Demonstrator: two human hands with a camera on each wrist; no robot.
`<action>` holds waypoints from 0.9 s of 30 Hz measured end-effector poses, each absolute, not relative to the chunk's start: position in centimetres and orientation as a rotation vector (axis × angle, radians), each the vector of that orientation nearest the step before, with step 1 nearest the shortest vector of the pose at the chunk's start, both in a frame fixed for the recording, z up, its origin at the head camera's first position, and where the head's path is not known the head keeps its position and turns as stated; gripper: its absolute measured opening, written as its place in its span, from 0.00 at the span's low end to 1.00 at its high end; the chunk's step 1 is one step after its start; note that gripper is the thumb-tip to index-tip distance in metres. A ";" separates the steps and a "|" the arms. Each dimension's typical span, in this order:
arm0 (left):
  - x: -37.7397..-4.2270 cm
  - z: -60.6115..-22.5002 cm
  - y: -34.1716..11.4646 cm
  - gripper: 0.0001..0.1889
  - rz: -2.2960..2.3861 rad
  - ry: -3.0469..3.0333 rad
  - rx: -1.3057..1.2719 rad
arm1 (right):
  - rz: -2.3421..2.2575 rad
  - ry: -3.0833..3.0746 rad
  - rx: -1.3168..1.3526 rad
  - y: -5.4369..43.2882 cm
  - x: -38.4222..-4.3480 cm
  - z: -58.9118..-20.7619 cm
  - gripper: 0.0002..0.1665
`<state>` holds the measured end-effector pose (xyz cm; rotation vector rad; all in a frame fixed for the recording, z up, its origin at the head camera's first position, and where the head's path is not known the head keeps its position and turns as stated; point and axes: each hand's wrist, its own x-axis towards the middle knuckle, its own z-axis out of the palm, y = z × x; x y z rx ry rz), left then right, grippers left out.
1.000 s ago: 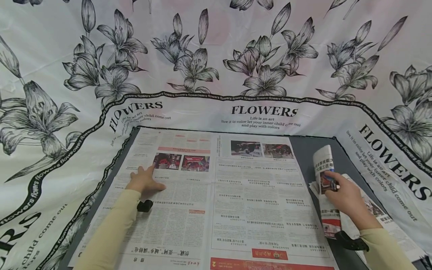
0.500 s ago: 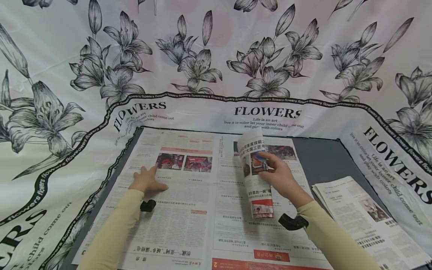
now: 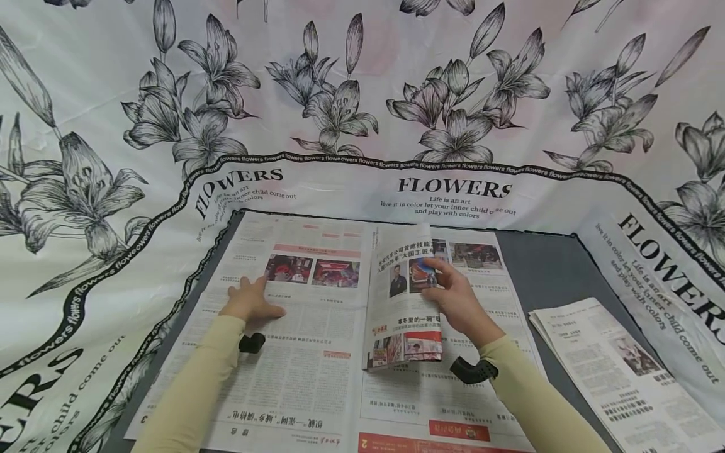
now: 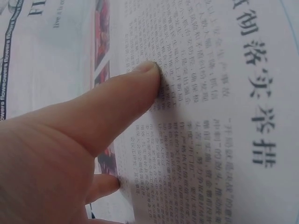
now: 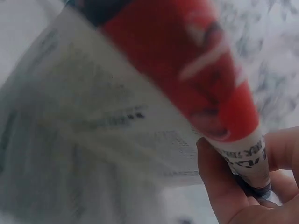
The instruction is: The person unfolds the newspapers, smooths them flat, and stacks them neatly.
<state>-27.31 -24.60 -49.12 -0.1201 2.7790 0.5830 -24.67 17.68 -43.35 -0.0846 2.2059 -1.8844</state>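
Note:
A large newspaper sheet [image 3: 317, 402] lies spread out across the grey tabletop. My left hand [image 3: 252, 301] rests on its left half, fingers spread, just beside two printed photos; the left wrist view shows the thumb [image 4: 126, 93] lying straight on the print. Over the middle fold of the sheet, my right hand [image 3: 455, 296] pinches the right edge of a folded newspaper [image 3: 396, 308]. Its bent edge shows between thumb and fingers in the right wrist view, where the red printed part [image 5: 187, 65] is blurred. Whether its left edge touches the sheet below, I cannot tell.
A stack of folded newspapers [image 3: 617, 371] lies at the right on the grey tabletop [image 3: 544, 264]. Behind and around the table hangs a white cloth [image 3: 340, 189] printed with flowers and lettering. A black band [image 3: 476, 370] is on each wrist.
My right hand has carried the folded newspaper left from the stack to the middle of the spread sheet, and it now shows more of its face. My left hand has stayed on the sheet.

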 end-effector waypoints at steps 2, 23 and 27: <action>-27.3 -49.0 -24.6 0.59 0.586 2.784 -0.120 | -1.850 2.210 -0.049 18.4 -24.7 -44.5 0.42; -27.1 -49.0 -24.5 0.58 0.561 2.797 -0.118 | -1.363 2.484 -0.118 18.8 -24.9 -49.7 0.46; -26.8 -48.9 -24.5 0.57 0.584 2.804 -0.152 | -1.277 2.550 -0.147 19.2 -24.4 -49.2 0.45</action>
